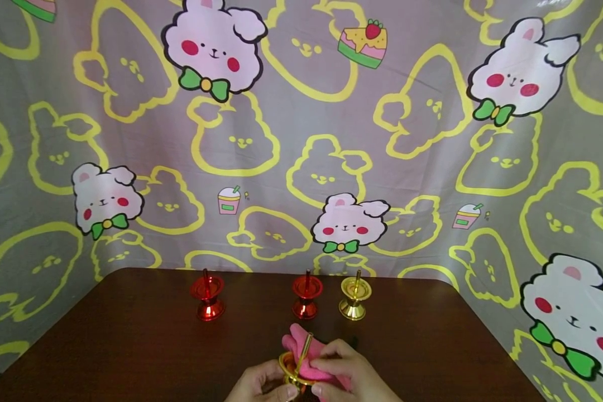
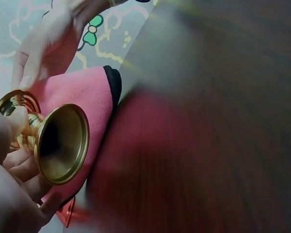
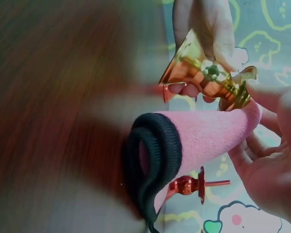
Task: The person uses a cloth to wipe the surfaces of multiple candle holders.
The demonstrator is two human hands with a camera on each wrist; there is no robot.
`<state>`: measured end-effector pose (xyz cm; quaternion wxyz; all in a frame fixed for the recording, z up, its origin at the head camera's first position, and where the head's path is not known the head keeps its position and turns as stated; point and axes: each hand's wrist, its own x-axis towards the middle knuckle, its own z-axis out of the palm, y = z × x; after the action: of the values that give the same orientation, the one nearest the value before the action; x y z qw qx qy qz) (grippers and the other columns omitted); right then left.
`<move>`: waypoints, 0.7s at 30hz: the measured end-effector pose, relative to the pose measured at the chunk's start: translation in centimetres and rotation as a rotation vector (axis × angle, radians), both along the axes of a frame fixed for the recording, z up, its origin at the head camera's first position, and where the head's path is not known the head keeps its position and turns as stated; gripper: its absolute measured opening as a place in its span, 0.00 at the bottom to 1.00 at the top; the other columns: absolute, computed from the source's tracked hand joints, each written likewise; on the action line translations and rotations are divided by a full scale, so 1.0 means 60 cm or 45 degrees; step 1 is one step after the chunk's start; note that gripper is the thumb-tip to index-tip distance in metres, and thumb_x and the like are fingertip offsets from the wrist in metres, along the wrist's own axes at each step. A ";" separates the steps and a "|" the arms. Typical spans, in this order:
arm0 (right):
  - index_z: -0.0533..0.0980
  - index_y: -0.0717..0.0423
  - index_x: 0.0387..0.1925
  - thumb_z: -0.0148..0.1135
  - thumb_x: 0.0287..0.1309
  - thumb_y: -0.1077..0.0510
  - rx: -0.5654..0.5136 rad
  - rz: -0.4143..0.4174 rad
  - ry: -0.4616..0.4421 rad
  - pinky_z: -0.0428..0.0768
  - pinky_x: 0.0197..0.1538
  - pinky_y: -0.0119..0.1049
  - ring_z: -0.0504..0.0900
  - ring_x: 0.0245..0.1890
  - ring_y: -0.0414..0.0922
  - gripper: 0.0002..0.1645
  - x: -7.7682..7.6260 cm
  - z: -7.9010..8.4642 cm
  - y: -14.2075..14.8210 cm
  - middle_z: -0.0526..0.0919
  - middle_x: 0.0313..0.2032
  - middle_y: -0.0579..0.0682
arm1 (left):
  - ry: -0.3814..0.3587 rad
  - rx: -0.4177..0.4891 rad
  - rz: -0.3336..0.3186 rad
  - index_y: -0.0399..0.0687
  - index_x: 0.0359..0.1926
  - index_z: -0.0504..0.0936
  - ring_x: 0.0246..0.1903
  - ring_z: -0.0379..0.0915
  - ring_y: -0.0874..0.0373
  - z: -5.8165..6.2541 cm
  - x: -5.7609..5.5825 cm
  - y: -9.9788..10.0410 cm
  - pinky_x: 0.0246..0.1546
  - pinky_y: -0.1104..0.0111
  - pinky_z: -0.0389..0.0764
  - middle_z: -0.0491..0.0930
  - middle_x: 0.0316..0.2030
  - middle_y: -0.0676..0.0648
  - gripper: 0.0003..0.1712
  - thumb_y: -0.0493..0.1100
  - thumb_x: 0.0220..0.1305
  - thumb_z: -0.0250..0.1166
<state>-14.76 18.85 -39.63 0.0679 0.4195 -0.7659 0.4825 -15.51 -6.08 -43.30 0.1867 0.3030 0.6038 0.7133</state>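
A gold candle holder [image 1: 305, 346] with an upright rod is held above the near part of the table. My left hand [image 1: 261, 382] grips it around the stem; in the left wrist view its hollow flared base [image 2: 65, 145] faces the camera. In my right hand [image 1: 354, 371] is a pink cloth [image 1: 297, 334], pinched against the holder's dish beside the rod. The right wrist view shows the cloth's dark edging [image 3: 160, 128] hanging in a fold below the dish. Fingers and cloth hide part of the dish.
Toward the back of the brown table [image 1: 130, 335] stand a red candle holder [image 1: 210, 308] on the left, another red candle holder [image 1: 305, 308] near the middle and a gold candle holder [image 1: 352, 310] beside it. A patterned curtain [image 1: 281, 184] hangs behind.
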 end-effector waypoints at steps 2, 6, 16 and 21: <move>0.82 0.65 0.52 0.68 0.60 0.67 -0.012 0.016 -0.011 0.80 0.44 0.30 0.73 0.47 0.35 0.17 0.000 -0.002 0.000 0.75 0.45 0.49 | -0.014 -0.018 0.022 0.18 0.51 0.74 0.38 0.79 0.63 0.001 0.001 0.000 0.38 0.73 0.80 0.84 0.42 0.44 0.23 0.40 0.71 0.62; 0.82 0.66 0.51 0.70 0.58 0.68 -0.042 0.044 -0.010 0.80 0.45 0.30 0.72 0.47 0.35 0.18 0.000 -0.005 -0.001 0.74 0.45 0.49 | 0.065 -0.117 0.097 0.25 0.48 0.79 0.39 0.79 0.64 0.002 -0.001 0.000 0.41 0.72 0.79 0.84 0.40 0.47 0.19 0.42 0.70 0.64; 0.84 0.67 0.46 0.72 0.56 0.66 -0.017 -0.067 0.147 0.80 0.39 0.29 0.72 0.44 0.33 0.15 -0.001 -0.012 -0.012 0.75 0.41 0.48 | 0.237 -0.308 0.347 0.38 0.40 0.83 0.36 0.79 0.65 0.002 -0.002 0.008 0.39 0.70 0.78 0.85 0.34 0.55 0.12 0.44 0.64 0.71; 0.84 0.68 0.44 0.73 0.53 0.67 0.014 -0.127 0.249 0.79 0.37 0.29 0.73 0.43 0.34 0.15 -0.004 -0.016 -0.015 0.75 0.40 0.50 | 0.223 -0.446 0.483 0.45 0.36 0.83 0.32 0.77 0.65 0.006 0.003 0.014 0.33 0.70 0.75 0.83 0.31 0.57 0.14 0.49 0.58 0.75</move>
<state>-15.02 17.96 -40.61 0.1641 0.4263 -0.7782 0.4310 -15.33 -5.25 -42.93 0.0465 0.2080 0.7778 0.5913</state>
